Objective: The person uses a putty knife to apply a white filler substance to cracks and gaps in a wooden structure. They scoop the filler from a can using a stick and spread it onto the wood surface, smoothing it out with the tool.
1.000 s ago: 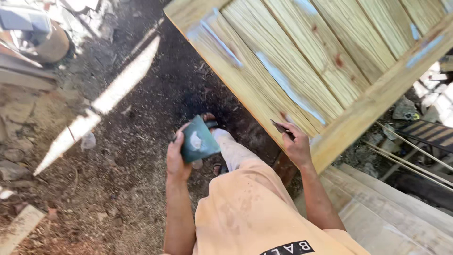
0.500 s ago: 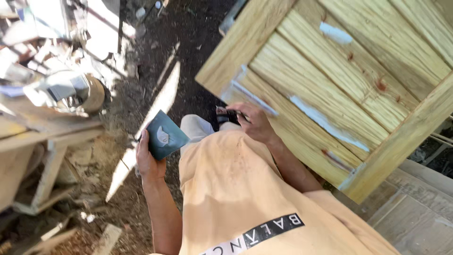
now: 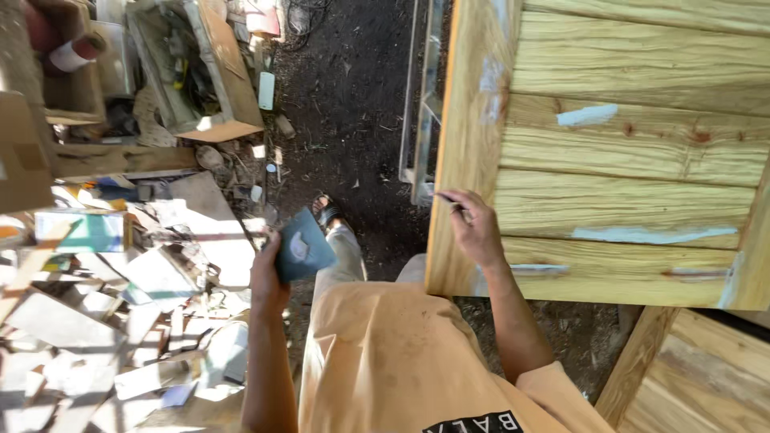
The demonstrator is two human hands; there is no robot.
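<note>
The right hand (image 3: 475,228) rested on the left stile of a pale wooden door panel (image 3: 634,160), fingers curled around a thin dark tool (image 3: 451,200) whose tip lay at the stile's outer edge; what kind of tool it was could not be told. The left hand (image 3: 269,277) was closed around a small blue-green board (image 3: 303,247), held tilted at waist height with a pale smear on its face. That board hung in the air over dark ground, just left of the person's leg and well apart from the door.

The door lay flat and filled the upper right of the view, its horizontal slats marked with several light patches of filler (image 3: 588,115). Its near left corner ended just beside the person's hip, and its lower edge overhung another timber piece (image 3: 690,377) at the bottom right.

Between the door's left edge and the scrap heap ran a strip of bare dark soil (image 3: 353,104), the only open ground, with the person's sandalled foot (image 3: 325,210) in it. A metal frame (image 3: 423,104) stood on edge along the door's left side, narrowing that strip.

To the left, a pile of wood offcuts and boards (image 3: 120,321) crowded the floor, with an open wooden box (image 3: 204,68) of clutter farther up.
</note>
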